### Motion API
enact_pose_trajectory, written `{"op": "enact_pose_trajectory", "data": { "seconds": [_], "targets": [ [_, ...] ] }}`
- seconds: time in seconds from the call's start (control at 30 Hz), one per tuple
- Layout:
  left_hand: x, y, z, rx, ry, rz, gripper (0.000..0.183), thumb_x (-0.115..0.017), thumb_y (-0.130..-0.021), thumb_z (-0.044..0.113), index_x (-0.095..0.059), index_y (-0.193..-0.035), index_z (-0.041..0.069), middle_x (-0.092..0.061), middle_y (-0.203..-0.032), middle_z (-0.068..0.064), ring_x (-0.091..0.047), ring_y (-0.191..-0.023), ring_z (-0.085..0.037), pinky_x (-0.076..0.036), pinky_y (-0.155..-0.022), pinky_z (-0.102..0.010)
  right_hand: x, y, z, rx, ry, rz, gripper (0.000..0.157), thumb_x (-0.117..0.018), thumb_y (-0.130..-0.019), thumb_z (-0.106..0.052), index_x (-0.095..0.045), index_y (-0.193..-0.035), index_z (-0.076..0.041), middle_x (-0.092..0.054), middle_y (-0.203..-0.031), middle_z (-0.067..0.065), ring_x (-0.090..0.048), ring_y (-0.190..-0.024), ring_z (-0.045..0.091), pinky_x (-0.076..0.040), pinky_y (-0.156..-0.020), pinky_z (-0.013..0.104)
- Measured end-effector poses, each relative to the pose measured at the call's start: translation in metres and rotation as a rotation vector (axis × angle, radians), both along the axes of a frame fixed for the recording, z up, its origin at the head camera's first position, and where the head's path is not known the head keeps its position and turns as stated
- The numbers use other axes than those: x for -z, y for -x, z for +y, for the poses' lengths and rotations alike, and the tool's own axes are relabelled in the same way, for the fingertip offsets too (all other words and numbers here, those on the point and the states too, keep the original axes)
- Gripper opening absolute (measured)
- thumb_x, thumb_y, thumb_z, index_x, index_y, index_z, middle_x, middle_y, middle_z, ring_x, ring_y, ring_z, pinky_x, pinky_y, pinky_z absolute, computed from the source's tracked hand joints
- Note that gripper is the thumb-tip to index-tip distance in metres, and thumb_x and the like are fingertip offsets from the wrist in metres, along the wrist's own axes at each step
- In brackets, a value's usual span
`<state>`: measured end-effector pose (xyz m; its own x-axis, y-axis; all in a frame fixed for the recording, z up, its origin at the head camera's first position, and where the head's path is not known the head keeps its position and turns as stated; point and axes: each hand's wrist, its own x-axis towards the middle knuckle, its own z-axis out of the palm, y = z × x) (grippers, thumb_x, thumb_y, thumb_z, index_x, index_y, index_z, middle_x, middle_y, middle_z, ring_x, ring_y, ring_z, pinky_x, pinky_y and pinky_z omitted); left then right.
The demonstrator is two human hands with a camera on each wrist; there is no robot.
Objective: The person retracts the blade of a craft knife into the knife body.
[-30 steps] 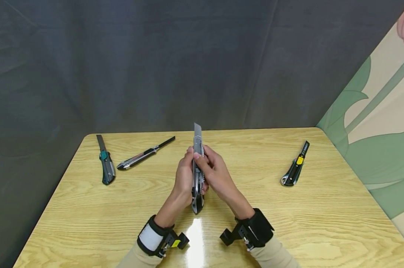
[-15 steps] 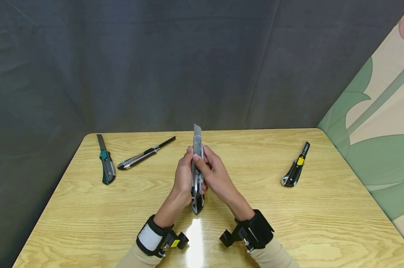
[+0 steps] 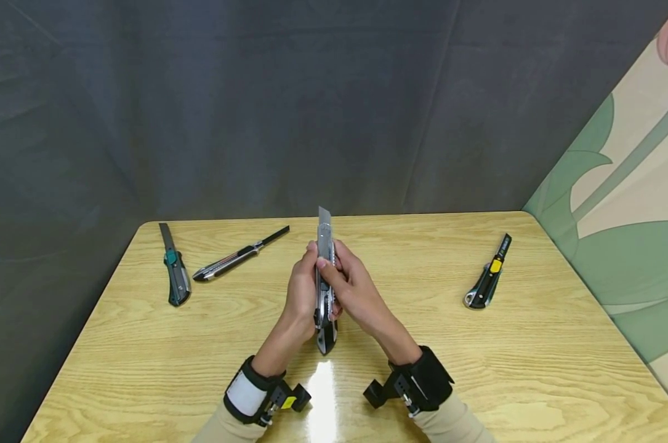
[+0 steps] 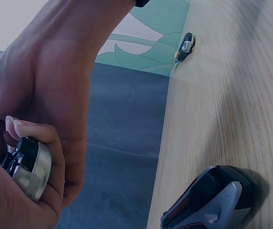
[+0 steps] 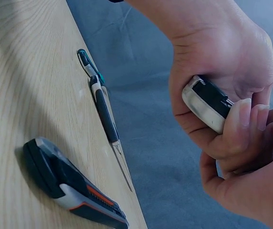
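Note:
Both hands hold a silver snap-off utility knife (image 3: 325, 237) upright over the middle of the table, its blade bare at the top. My left hand (image 3: 300, 292) grips the knife's left side; in the left wrist view its fingers curl round the metal body (image 4: 42, 171). My right hand (image 3: 358, 292) lays its thumb on the knife's front, with the other fingers behind the right side, partly hidden. Below the hands, another utility knife (image 5: 74, 188), black and silver with orange trim, lies on the table (image 3: 201, 369). In the head view only its end (image 3: 327, 341) shows.
At the left lie a grey-and-teal utility knife (image 3: 178, 274) and a slim silver-and-black one (image 3: 228, 263), both with dark blades out. A black-and-yellow utility knife (image 3: 486, 280) lies at the right. A dark curtain (image 3: 334, 111) hangs behind the table's far edge.
My right thumb has slid slightly down the held knife, and its bare blade looks a little shorter. Hands and knife have shifted slightly left. The knives on the table have not moved.

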<state>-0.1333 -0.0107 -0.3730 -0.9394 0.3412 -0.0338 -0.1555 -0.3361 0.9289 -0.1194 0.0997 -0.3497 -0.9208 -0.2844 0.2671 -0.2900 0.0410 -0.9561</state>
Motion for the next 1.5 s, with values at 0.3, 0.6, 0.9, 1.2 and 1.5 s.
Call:
{"op": "enact_pose_trajectory", "data": {
  "seconds": [0.3, 0.6, 0.9, 1.2, 1.5],
  "targets": [
    [-0.0014, -0.0010, -0.0002, -0.002, 0.002, 0.019, 0.062, -0.019, -0.098, 0.056, -0.049, -0.095, 0.002, -0.048, -0.059, -0.006, -0.040, -0.035, -0.021, -0.038, -0.031, -0.030, -0.0014, -0.0003, 0.0028, -0.047, 0.022, -0.031, 0.024, -0.043, -0.098, -0.006, -0.045, -0.121, -0.002, -0.055, -0.091, 0.017, -0.051, -0.075, 0.029, -0.046, -0.060, 0.031],
    [-0.0007, -0.0005, -0.0009, -0.016, -0.010, 0.015, 0.063, -0.020, -0.098, 0.056, -0.051, -0.092, 0.001, -0.050, -0.056, -0.006, -0.041, -0.034, -0.021, -0.037, -0.030, -0.030, -0.0004, 0.0015, 0.0038, -0.083, 0.046, -0.066, 0.029, -0.044, -0.097, -0.004, -0.043, -0.126, -0.002, -0.056, -0.096, 0.014, -0.052, -0.076, 0.027, -0.046, -0.058, 0.030],
    [-0.0028, -0.0012, -0.0020, -0.024, 0.027, 0.042, 0.064, -0.020, -0.098, 0.056, -0.051, -0.091, 0.001, -0.048, -0.055, -0.008, -0.041, -0.036, -0.024, -0.038, -0.031, -0.032, -0.0008, 0.0006, 0.0037, -0.097, 0.051, -0.064, 0.032, -0.044, -0.097, -0.004, -0.040, -0.128, -0.004, -0.055, -0.092, 0.015, -0.049, -0.062, 0.030, -0.043, -0.044, 0.032],
    [-0.0039, -0.0005, -0.0018, -0.006, 0.040, 0.071, 0.065, -0.020, -0.098, 0.055, -0.050, -0.085, -0.002, -0.048, -0.054, -0.008, -0.040, -0.035, -0.025, -0.038, -0.030, -0.033, 0.0071, 0.0037, 0.0077, -0.154, 0.114, -0.088, 0.036, -0.048, -0.096, -0.006, -0.039, -0.131, -0.008, -0.053, -0.088, 0.017, -0.047, -0.052, 0.028, -0.041, -0.035, 0.043],
    [-0.0038, 0.0003, -0.0023, -0.012, 0.029, 0.063, 0.067, -0.020, -0.098, 0.055, -0.050, -0.083, -0.003, -0.048, -0.052, -0.007, -0.041, -0.034, -0.025, -0.038, -0.029, -0.032, 0.0039, 0.0051, 0.0101, -0.216, 0.071, -0.076, 0.036, -0.050, -0.094, -0.004, -0.038, -0.128, -0.009, -0.053, -0.081, 0.021, -0.049, -0.049, 0.034, -0.046, -0.036, 0.036]
  ]
}}
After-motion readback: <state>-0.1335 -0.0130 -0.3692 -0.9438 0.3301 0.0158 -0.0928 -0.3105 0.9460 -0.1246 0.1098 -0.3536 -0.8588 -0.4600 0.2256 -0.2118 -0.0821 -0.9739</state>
